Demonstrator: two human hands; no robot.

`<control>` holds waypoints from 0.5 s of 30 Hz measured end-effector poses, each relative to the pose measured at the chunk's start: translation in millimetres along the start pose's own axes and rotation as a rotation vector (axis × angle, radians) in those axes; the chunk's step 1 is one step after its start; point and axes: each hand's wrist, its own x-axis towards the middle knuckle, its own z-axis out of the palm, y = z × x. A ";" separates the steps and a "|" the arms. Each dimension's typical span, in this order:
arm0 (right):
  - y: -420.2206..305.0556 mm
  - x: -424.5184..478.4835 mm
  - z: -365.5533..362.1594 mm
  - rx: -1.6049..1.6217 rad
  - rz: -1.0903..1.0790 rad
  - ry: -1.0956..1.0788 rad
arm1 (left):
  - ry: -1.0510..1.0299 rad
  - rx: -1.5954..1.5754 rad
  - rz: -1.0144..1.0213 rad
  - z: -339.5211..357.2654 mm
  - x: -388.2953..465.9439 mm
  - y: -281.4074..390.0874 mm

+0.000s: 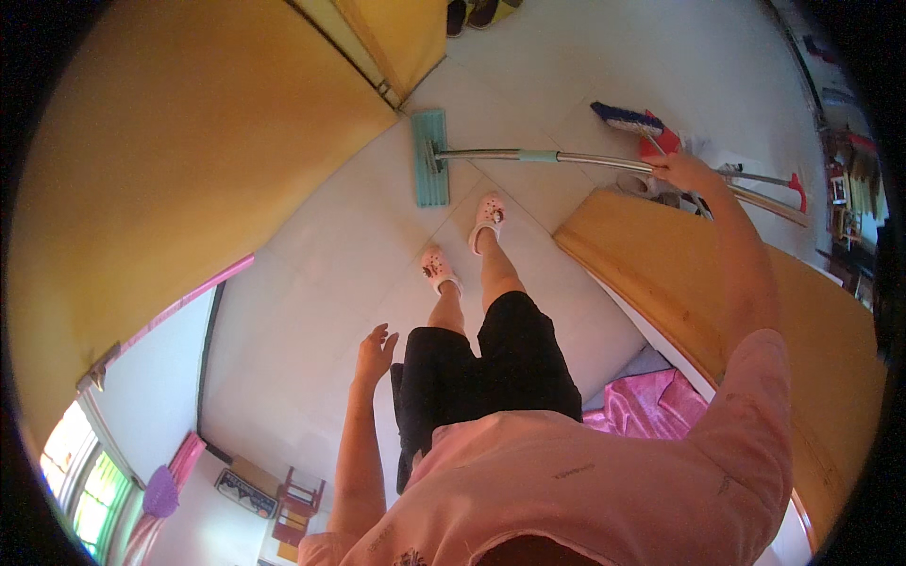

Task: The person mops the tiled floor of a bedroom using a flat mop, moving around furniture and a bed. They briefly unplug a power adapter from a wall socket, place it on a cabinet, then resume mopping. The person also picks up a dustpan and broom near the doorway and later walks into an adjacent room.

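My right hand (685, 172) is closed around the metal handle of a flat mop (495, 153), out to the right at arm's length. The mop's teal head (430, 158) rests on the tiled floor in front of my pink clogs (490, 212), near the corner of a yellow-brown panel. A broom with a dark blue and white brush (626, 119) and a red dustpan (658, 134) are just beyond my right hand; whether it touches them is hidden. My left hand (376, 354) hangs beside my black shorts, fingers apart, holding nothing.
A large yellow-brown panel (212, 106) stands at the left, and a wooden door or board (637, 247) at the right. Shoes (481, 13) lie at the top. Pink shiny fabric (648, 407) is at my right side, a small red-brown chair (299, 502) behind at the lower left.
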 end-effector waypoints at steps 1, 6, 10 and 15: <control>-5.1 -4.0 -1.3 0.005 0.043 -0.024 | 0.007 0.010 0.002 -4.2 0.7 0.0; 66.8 -26.0 49.7 0.308 0.113 0.028 | -0.051 0.036 0.087 -5.1 19.4 9.5; 30.9 -75.2 36.2 0.536 0.374 -0.194 | -0.075 0.041 0.110 -6.5 27.4 9.0; 18.2 -127.9 41.0 0.573 0.504 -0.160 | -0.067 0.003 0.180 -15.5 34.8 8.5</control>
